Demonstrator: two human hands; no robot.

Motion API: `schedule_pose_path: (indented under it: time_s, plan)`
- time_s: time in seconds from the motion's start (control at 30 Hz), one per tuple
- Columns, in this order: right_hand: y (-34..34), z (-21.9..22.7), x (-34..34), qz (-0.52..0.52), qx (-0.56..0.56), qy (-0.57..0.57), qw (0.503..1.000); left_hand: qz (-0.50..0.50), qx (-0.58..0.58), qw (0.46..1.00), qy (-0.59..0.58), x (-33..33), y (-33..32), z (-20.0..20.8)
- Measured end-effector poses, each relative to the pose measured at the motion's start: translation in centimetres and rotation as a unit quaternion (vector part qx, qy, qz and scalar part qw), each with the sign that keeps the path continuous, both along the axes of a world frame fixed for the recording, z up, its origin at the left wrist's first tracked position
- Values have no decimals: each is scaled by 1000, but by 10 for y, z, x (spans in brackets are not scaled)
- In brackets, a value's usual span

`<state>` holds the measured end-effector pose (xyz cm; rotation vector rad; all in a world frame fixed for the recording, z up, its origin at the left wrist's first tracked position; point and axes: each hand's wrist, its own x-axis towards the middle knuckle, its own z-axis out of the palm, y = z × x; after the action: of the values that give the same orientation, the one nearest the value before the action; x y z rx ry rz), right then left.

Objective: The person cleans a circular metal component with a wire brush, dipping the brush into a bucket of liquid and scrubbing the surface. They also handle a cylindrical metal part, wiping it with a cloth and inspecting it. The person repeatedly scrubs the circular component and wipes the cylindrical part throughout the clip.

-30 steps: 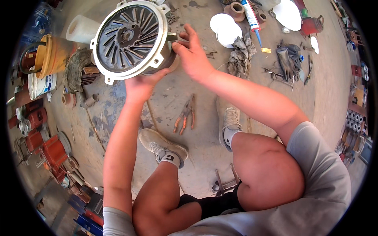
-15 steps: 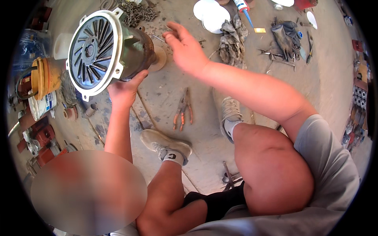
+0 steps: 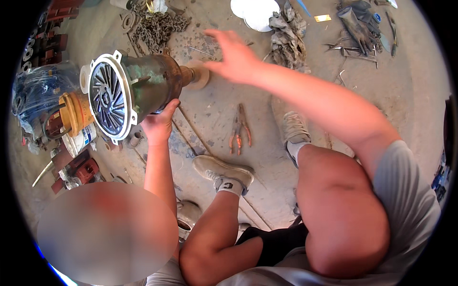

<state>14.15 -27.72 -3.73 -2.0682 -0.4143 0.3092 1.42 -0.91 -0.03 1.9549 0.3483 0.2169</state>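
Observation:
My left hand (image 3: 160, 125) grips a green-brown cylindrical motor housing (image 3: 155, 78) from below, thumb up along its side. The housing is held nearly level above the floor. A pale lugged flange and a black disc with radial fins (image 3: 109, 97) face left. At its right end is a narrower rusty neck, with a tan round piece (image 3: 198, 75) beside it. My right hand (image 3: 234, 57) is close to that piece, fingers spread and nothing in them; whether it touches is hard to tell. Pliers with orange handles (image 3: 240, 128) lie on the floor below.
A rusty chain heap (image 3: 160, 27) lies at the far left, white discs (image 3: 257, 13) and a crumpled grey rag (image 3: 288, 40) farther right. Dark gloves (image 3: 358, 28) lie among tools. A yellow bucket (image 3: 74, 114) stands left; a metal fitting (image 3: 187, 215) sits near my left leg.
The housing has turned so its finned face points more to the left and its narrow end shows more. My right hand's fingers have spread wider. The whole view has shifted slightly.

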Motion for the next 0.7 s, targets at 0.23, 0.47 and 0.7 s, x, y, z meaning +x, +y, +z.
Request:
schedule_pose_path:
  time_s: [0.23,0.47,0.7]
  plan:
    - [-170,-44,-13,37,-410,-94,907,-19,29,999,-2,-5,8,3]
    - [-204,-92,7,103,-351,-45,930,-54,21,998,-2,-10,18,2]
    - [-147,-35,37,-15,123,-13,992,-49,39,998,-3,-10,16,1]
